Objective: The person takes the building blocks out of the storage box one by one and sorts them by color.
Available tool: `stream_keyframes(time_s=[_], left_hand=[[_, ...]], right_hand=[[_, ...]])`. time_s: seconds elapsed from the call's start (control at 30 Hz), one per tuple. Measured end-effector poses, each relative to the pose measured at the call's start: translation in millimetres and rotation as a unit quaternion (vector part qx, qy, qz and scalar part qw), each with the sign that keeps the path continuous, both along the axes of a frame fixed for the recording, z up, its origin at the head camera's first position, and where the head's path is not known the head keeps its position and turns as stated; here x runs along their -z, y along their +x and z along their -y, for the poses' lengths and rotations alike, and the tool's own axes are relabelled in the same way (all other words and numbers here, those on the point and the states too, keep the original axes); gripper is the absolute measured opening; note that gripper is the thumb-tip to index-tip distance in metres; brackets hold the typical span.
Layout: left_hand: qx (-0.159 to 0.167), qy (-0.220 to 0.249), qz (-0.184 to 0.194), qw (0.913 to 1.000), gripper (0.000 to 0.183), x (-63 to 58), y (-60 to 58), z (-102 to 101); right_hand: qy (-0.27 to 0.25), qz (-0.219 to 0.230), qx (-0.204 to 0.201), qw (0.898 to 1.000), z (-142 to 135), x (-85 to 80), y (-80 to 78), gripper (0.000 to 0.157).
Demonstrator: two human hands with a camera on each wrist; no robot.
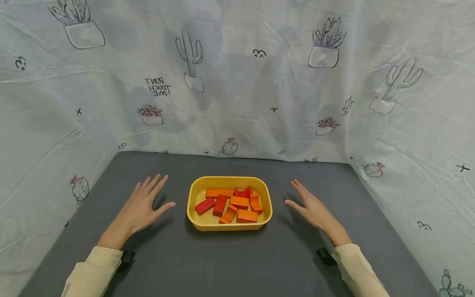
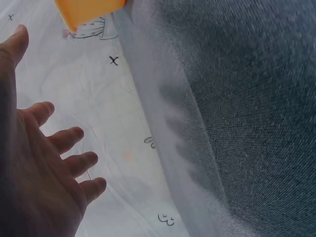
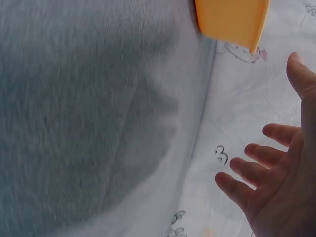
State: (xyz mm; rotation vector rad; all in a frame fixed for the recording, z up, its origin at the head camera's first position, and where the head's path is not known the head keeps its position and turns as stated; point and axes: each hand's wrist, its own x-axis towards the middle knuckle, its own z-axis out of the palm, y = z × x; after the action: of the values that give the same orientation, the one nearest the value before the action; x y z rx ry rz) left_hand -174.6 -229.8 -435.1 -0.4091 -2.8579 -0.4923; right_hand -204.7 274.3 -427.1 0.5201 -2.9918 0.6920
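Observation:
A yellow tray [image 1: 229, 227] with rounded corners sits on the grey table in the head view, between the two hands. Inside lie several red and orange blocks, among them a red block [image 1: 205, 206], an orange block [image 1: 247, 216] and a curved red block [image 1: 243, 192]. To the tray's left hovers my left hand [image 1: 142, 208], fingers spread and holding nothing. My right hand [image 1: 315, 209] is on the tray's right side, also empty, its thumb held apart from straight fingers. Both wrist views show the yellow tray's end [image 2: 91, 11] at the top, apart from the fingers.
The dark grey table [image 1: 230, 264] reaches back to a white curtain [image 1: 237, 103] printed with cacti and potted plants. This curtain also borders the table's left and right sides. Each wrist carries a black strap [image 1: 126, 260] beside a cream sleeve [image 1: 90, 272].

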Motion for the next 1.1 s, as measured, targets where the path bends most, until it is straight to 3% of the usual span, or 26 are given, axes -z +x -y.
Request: stream_keyframes(time_s=[0.3,0.53,0.63,0.7,0.87,0.93,1.1], left_hand=[[0.001,0.054,0.038,0.9978,0.082,-6.1,1.9,-8.8],[-0.004,0.093,0.075,0.9929,0.075,-9.1,3.3,-13.6],[0.005,0.135,0.087,0.987,0.073,-7.1,3.3,-16.5],[0.017,0.177,0.093,0.9796,0.072,-4.3,3.3,-19.7],[0.04,0.286,0.127,0.9491,0.07,3.3,5.3,-30.9],[0.042,0.312,0.142,0.9385,0.07,5.3,6.4,-35.1],[0.048,0.346,0.161,0.9233,0.071,7.2,7.8,-43.3]], right_hand=[[-0.067,-0.013,-0.028,0.997,13.1,-3.4,-1.3,0.069],[-0.148,-0.041,-0.06,0.986,20.9,-3.2,0.0,0.061],[-0.174,-0.039,-0.075,0.981,26.9,-3.9,0.6,0.06],[-0.183,-0.046,-0.083,0.979,30.9,-3.3,1.2,0.059],[-0.201,-0.095,-0.095,0.97,39.4,-0.4,2.0,0.051],[-0.208,-0.103,-0.1,0.967,42.9,-0.3,2.2,0.05],[-0.211,-0.094,-0.119,0.966,51.9,-1.4,4.4,0.049]])
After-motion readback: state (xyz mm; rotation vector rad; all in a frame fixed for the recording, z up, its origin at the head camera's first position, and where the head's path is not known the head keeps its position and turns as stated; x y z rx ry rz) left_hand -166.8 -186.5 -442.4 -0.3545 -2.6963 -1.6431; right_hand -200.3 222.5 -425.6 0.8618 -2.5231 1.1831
